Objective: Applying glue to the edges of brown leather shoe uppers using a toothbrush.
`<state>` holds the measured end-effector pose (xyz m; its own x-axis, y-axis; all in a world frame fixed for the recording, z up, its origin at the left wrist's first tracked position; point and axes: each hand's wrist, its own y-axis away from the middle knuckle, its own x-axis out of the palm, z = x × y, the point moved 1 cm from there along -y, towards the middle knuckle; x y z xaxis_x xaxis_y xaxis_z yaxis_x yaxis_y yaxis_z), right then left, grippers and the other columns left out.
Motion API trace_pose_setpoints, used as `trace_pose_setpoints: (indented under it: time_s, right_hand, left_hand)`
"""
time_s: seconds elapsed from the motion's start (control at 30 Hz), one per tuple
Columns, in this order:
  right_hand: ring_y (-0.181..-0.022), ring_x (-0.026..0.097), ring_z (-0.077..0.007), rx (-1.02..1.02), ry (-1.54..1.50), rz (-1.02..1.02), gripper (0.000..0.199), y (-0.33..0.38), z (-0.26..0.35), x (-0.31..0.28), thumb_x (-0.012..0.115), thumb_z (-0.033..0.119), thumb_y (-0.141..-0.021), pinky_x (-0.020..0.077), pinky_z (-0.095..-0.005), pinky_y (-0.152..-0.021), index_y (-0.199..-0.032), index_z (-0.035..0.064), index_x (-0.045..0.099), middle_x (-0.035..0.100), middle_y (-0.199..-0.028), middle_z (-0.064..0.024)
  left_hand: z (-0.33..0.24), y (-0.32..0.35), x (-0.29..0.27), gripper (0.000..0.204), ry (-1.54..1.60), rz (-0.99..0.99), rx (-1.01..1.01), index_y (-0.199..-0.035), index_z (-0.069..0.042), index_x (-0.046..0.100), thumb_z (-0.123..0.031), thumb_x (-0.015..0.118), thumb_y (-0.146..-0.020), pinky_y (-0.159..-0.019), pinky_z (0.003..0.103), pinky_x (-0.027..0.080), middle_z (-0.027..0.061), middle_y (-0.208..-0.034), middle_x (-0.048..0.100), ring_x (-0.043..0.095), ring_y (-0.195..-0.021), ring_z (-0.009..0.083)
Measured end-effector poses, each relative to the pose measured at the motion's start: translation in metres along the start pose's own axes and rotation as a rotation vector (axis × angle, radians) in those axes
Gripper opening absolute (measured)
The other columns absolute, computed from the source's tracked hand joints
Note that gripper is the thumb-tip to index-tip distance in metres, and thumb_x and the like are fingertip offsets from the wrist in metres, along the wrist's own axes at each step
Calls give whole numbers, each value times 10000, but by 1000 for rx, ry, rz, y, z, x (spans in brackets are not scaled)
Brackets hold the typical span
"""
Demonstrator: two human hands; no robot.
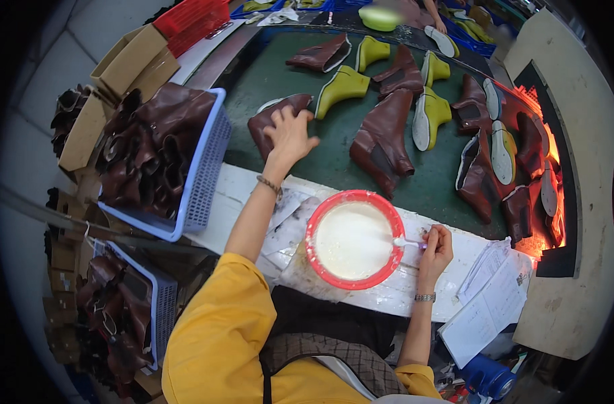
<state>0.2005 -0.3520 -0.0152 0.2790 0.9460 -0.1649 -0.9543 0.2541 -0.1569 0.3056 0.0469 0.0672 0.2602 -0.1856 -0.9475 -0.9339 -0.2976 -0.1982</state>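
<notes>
My left hand (290, 138) is spread over a brown leather boot upper (258, 129) on the green belt (327, 168). Its fingertips reach the leather, though I cannot tell if they press on it. My right hand (437, 254) grips a thin brush (412, 243) by its handle, at the right rim of a red basin (311, 241). White liquid (350, 242) fills much of that basin. Yellow-green soles (344, 91) with whitish coated faces lie among more brown uppers (383, 138) farther along the belt.
Left of the belt, a blue basket (209, 161) is heaped with brown uppers; a second basket (162, 313) stands lower. Glowing orange, a heater opening (555, 202) takes in the belt's right end. Papers (485, 313) lie at the near right edge. Another person's hand (440, 25) shows far off.
</notes>
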Motion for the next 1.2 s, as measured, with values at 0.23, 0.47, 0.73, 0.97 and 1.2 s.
trace_pose_setpoints:
  time_s: [0.23, 0.47, 0.73, 0.97, 1.2]
  right_hand:
    - [-727, 590, -33, -22, -81, 70, 148, 1, -3, 12, 597, 159, -1056, 443, -179, -580, -1087, 35, 672, 651, -812, 18]
    - [-706, 572, -26, -41, -93, 36, 154, 3, -14, -3, 592, 176, -1060, 433, -177, -553, -1078, 43, 667, 641, -811, 23]
    - [-635, 558, -46, -47, -64, -13, 138, 1, -5, 0, 604, 144, -1040, 430, -212, -527, -1061, 33, 683, 647, -748, 3]
    - [-659, 607, -60, -75, -74, 13, 130, 4, -5, 4, 625, 139, -1027, 463, -228, -544, -1065, 28, 682, 689, -785, -19]
    - [-677, 623, -65, -57, -70, 7, 127, 5, -2, 0, 624, 128, -1022, 483, -232, -551, -1067, 22, 677, 700, -804, -26]
  left_hand:
    - [100, 4, 30, 582, -51, -294, -52, -1364, -310, 564, -54, 689, -856, -932, 704, 472, 178, -1396, 451, 350, -1360, 515]
    - [54, 18, -97, 527, -29, -303, 277, -1229, -271, 715, -192, 821, -719, -1030, 546, 476, 131, -1364, 570, 497, -1296, 382]
    - [209, -9, -197, 560, -767, 19, -35, -1316, -300, 656, -263, 800, -776, -1002, 581, 489, 92, -1364, 585, 529, -1331, 352]
    - [249, -31, -170, 711, -806, 3, 99, -1299, -177, 582, -58, 852, -652, -938, 473, 555, 132, -1279, 623, 555, -1234, 406]
    - [211, -26, -244, 487, -709, -340, 117, -1294, -183, 622, 51, 561, -872, -921, 472, 536, 152, -1161, 691, 649, -1075, 369]
